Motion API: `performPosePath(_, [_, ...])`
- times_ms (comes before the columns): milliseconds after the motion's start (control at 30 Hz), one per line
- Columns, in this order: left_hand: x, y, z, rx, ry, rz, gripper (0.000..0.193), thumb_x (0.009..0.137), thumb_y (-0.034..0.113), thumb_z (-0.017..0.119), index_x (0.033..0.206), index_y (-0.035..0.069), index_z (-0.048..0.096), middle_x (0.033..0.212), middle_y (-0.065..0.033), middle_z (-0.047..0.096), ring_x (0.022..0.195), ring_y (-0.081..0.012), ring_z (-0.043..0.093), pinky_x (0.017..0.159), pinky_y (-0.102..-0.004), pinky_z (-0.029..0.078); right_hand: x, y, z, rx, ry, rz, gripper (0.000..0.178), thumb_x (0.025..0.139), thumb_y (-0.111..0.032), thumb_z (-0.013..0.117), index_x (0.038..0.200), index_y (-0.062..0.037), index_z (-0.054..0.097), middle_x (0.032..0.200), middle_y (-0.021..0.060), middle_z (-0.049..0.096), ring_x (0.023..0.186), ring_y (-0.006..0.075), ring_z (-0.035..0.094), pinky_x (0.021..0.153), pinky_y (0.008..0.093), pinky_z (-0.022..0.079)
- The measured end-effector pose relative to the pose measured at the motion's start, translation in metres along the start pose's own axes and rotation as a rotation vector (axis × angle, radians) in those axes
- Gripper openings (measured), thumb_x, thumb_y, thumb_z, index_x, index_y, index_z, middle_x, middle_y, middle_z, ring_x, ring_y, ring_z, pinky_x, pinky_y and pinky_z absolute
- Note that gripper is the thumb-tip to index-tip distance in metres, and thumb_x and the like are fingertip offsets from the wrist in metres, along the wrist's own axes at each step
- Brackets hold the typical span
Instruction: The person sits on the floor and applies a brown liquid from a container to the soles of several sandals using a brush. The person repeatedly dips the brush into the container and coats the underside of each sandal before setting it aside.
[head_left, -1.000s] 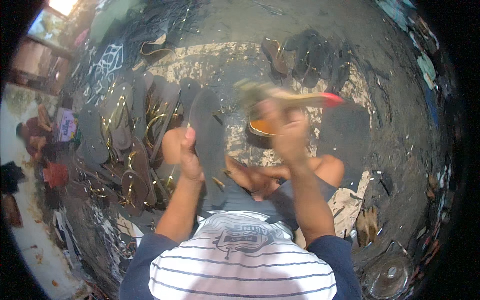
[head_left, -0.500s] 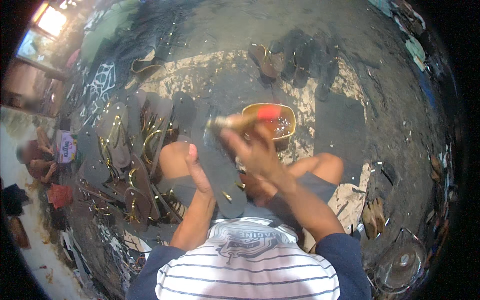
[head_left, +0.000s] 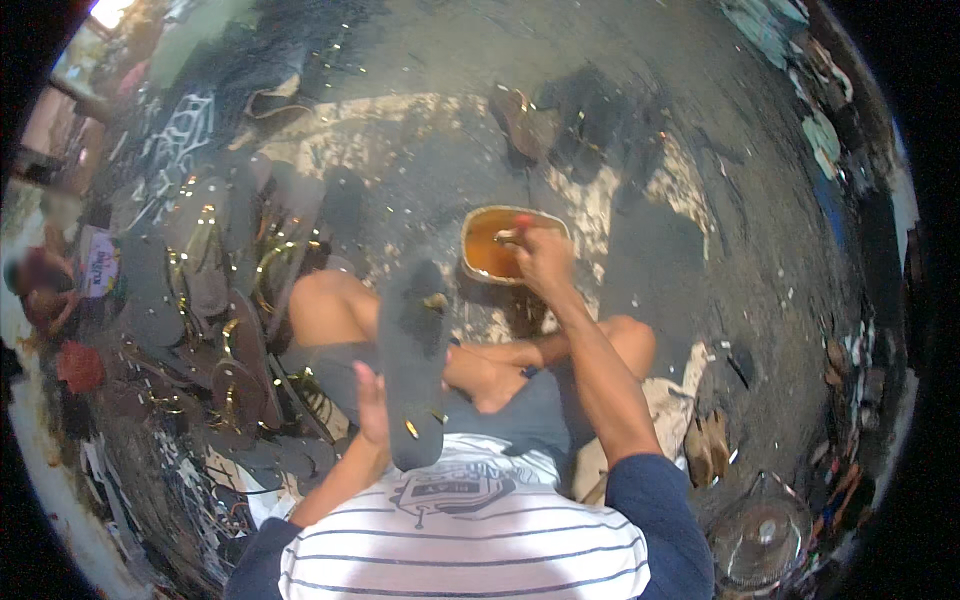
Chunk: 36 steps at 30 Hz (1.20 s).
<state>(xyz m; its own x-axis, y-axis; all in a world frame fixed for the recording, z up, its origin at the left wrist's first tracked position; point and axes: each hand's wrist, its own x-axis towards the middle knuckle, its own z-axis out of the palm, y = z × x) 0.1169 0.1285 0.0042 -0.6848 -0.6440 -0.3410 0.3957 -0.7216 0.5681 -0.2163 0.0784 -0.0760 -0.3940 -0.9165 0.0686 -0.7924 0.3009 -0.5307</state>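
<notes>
Dark grey, the sole (head_left: 411, 355) rests in the left hand (head_left: 372, 408), thumb raised beside its edge, fingers mostly hidden behind; sandals (head_left: 206, 262) lie heaped left of that hand. On my feed, the right hand (head_left: 546, 262) pinches a blurred red-tipped tool (head_left: 524, 221), perhaps a brush, over the bowl (head_left: 464, 246) of amber liquid (head_left: 486, 250).

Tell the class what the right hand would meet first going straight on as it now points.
Probably the tub with amber contents: the right hand overlaps it in view, though depth is unclear.
</notes>
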Motion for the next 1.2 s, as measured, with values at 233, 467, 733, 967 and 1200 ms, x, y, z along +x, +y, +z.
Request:
performPosePath(233, [0.054, 0.022, -0.006, 0.043, 0.22, 0.099, 0.076, 0.096, 0.069, 0.048, 0.136, 0.005, 0.055, 0.119, -0.0134, 0.068, 0.091, -0.0187, 0.069, 0.076, -0.0301, 0.057, -0.037, 0.028, -0.082, 0.162, 0.189, 0.0, 0.028, 0.092, -0.022, 0.072, 0.114, -0.0039, 0.071, 0.112, 0.0165, 0.072, 0.108, 0.0264, 0.067, 0.087, 0.0417, 0.052])
performPosePath(467, [0.127, 0.056, 0.013, -0.169, -0.015, 0.232, 0.066, 0.099, 0.061, 0.048, 0.125, 0.002, 0.06, 0.109, -0.0129, 0.071, 0.086, -0.0197, 0.07, 0.074, -0.0332, 0.059, -0.053, -0.103, -0.132, 0.736, 0.151, 0.491, 0.039, 0.094, -0.037, 0.073, 0.097, 0.0013, 0.073, 0.082, 0.0106, 0.073, 0.073, 0.0256, 0.068, 0.07, 0.035, 0.052])
performPosePath(733, [0.141, 0.051, 0.079, -0.476, -0.106, 0.214, 0.059, 0.101, 0.055, 0.05, 0.132, 0.006, 0.058, 0.116, -0.015, 0.071, 0.097, -0.029, 0.071, 0.088, -0.0459, 0.059, -0.039, -0.132, -0.058, 0.408, 0.384, -0.375, 0.03, 0.089, -0.011, 0.073, 0.116, -0.0022, 0.068, 0.114, 0.0146, 0.068, 0.1, 0.0296, 0.065, 0.087, 0.0419, 0.05])
performPosePath(967, [0.15, 0.056, 0.071, -0.357, -0.184, 0.094, 0.066, 0.101, 0.06, 0.047, 0.137, 0.004, 0.054, 0.124, -0.0218, 0.067, 0.1, -0.0338, 0.071, 0.091, -0.0488, 0.059, -0.059, -0.127, -0.064, 1.345, -0.029, -0.23, 0.025, 0.087, -0.013, 0.075, 0.109, -0.0023, 0.07, 0.112, 0.0121, 0.068, 0.104, 0.0269, 0.065, 0.091, 0.0409, 0.051])
performPosePath(1200, [0.148, 0.073, 0.08, -0.303, -0.355, 0.066, 0.057, 0.103, 0.056, 0.048, 0.13, 0.007, 0.061, 0.119, -0.0134, 0.071, 0.101, -0.0289, 0.07, 0.095, -0.0449, 0.056, -0.057, -0.131, -0.067, 0.917, 0.017, -0.752, 0.031, 0.1, -0.029, 0.054, 0.118, -0.0073, 0.065, 0.115, 0.0149, 0.066, 0.108, 0.0318, 0.062, 0.091, 0.0441, 0.048])
